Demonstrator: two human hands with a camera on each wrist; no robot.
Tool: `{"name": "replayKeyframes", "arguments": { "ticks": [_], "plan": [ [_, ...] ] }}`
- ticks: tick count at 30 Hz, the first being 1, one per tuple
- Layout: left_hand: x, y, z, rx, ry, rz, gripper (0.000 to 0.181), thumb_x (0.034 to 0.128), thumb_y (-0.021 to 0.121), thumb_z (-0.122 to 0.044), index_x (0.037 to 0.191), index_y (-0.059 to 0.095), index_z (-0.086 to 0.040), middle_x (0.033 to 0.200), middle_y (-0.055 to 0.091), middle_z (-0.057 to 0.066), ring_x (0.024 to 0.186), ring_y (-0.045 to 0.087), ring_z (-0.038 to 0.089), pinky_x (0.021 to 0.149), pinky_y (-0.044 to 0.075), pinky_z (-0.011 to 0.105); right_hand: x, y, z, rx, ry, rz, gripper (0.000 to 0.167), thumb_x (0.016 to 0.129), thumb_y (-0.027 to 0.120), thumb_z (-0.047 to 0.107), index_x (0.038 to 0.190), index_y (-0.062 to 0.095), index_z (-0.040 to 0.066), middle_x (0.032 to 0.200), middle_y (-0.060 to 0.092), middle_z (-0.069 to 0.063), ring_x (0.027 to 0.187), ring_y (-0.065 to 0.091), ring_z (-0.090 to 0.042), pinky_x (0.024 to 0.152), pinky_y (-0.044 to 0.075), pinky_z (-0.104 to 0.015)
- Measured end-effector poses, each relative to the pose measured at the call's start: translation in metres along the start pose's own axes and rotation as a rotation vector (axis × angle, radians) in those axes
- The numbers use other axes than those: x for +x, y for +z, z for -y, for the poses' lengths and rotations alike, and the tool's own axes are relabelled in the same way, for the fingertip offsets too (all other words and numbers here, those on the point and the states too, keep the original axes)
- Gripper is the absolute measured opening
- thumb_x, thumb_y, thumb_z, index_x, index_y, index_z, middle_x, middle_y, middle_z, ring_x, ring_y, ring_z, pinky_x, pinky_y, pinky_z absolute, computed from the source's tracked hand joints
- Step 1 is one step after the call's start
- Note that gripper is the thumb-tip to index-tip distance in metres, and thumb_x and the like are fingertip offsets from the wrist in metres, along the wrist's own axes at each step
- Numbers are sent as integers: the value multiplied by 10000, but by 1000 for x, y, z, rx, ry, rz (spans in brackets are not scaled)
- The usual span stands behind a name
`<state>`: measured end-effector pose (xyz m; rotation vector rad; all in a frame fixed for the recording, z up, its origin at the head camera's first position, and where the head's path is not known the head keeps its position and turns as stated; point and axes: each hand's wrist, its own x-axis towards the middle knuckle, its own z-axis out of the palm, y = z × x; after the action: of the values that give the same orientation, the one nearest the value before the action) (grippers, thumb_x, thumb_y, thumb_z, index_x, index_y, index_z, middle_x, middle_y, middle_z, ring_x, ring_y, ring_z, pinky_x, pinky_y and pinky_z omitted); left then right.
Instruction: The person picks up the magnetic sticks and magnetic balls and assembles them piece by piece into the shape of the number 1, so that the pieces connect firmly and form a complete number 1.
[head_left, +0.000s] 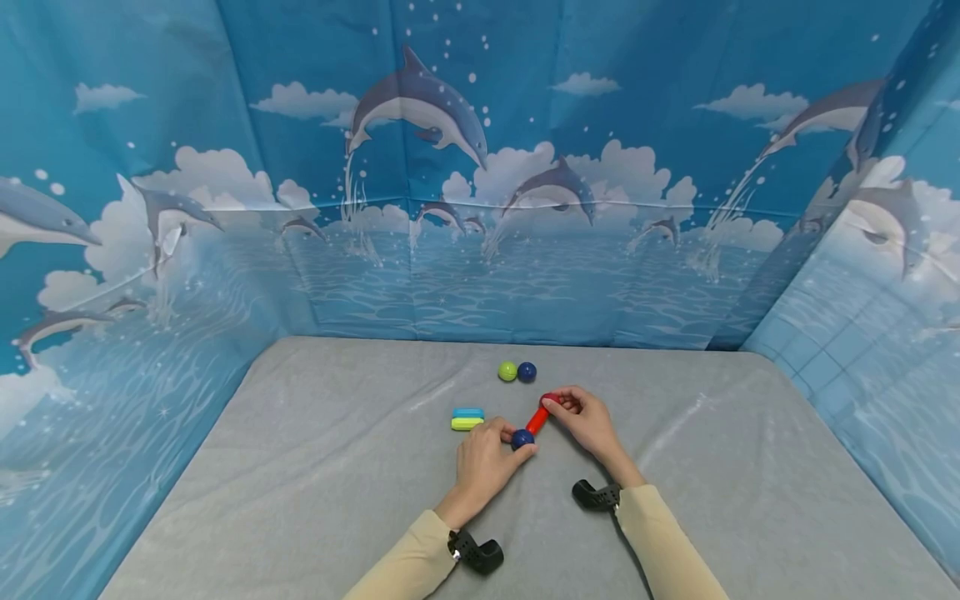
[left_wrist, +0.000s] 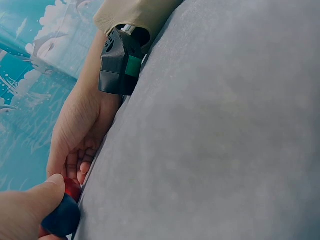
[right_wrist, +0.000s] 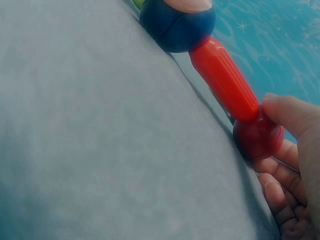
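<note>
My left hand (head_left: pixel 482 460) pinches a glossy navy ball (head_left: pixel 522 438), my right hand (head_left: pixel 591 425) a red ball (right_wrist: pixel 257 136), a ridged red rod (right_wrist: pixel 225 80) between.

ribbed red stick (right_wrist: pixel 226 80) sitting at a slant, dark blue ball (head_left: pixel 522 437) touching its near end, shiny red ball (right_wrist: pixel 257 136) its far end

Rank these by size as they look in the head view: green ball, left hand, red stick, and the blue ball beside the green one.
By longest visible extent:
1. Left hand
2. Red stick
3. Green ball and blue ball: they look alike, so I leave them unranked.
</note>
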<state>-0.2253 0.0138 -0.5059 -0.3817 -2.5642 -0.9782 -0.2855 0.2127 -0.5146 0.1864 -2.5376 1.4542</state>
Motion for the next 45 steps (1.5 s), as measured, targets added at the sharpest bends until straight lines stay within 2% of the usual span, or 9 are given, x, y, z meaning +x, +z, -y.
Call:
{"name": "replayKeyframes", "arguments": {
  "ticks": [13,23,35,45],
  "plan": [
    [-2,1,1,20,15,-5,360,734,777,-486,855,676,-163,758,612,-79,675,551,62,522,399,212,-1,1,-1,3,5,1,375,842,715,385,1020,677,57,876,628,-42,767,548,-179,680,448,-251],
    [-2,1,3,38,55,-20,363,747,764,-488,860,689,-152,759,624,-73,677,544,71,521,394,206,-1,1,-1,-3,13,1,359,848,713,371,1023,675,60,879,624,-45,768,545,-181,682,448,-257],
    [-1,1,4,45,68,-23,365,750,763,-486,875,700,-149,766,634,-65,678,544,77,522,395,201,-1,1,-1,-3,16,-5,366,845,713,380,1025,675,63,882,626,-44,769,546,-183,687,450,-259],
    [0,3,5,47,55,-18,372,747,763,-495,882,683,-158,771,621,-80,679,545,76,524,395,205,1,0,-1,-1,3,-1,384,845,704,408,1032,673,74,885,629,-36,772,554,-178,691,451,-268]
  ]
}}
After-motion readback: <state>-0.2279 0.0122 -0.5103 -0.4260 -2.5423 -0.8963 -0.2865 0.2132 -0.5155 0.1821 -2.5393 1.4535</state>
